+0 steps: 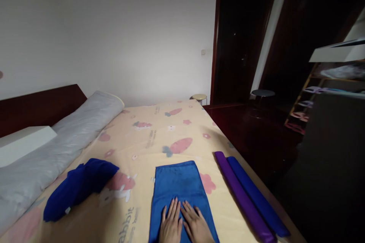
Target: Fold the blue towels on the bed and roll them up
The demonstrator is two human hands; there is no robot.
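Note:
A blue cloth [178, 178], long and rectangular, lies flat on the bed's patterned sheet [155, 140]. My left hand [171, 222] rests palm down on its near part, fingers stretched out. Beside it my right hand [196, 222] also presses flat on the cloth, its fingers spread, and the two hands nearly touch. To the left is a crumpled dark blue cloth [80, 186] with a small white tag. On the right, a purple roll [242, 197] and a blue roll [258, 195] lie side by side along the bed's edge.
A grey bolster-like bundle [68, 136] and a white box-like object [25, 142] lie by the dark headboard [42, 102]. Beyond the bed stand a yellow-topped stool [199, 97] and a dark stool [262, 93]. A shoe rack [302, 95] is at the right.

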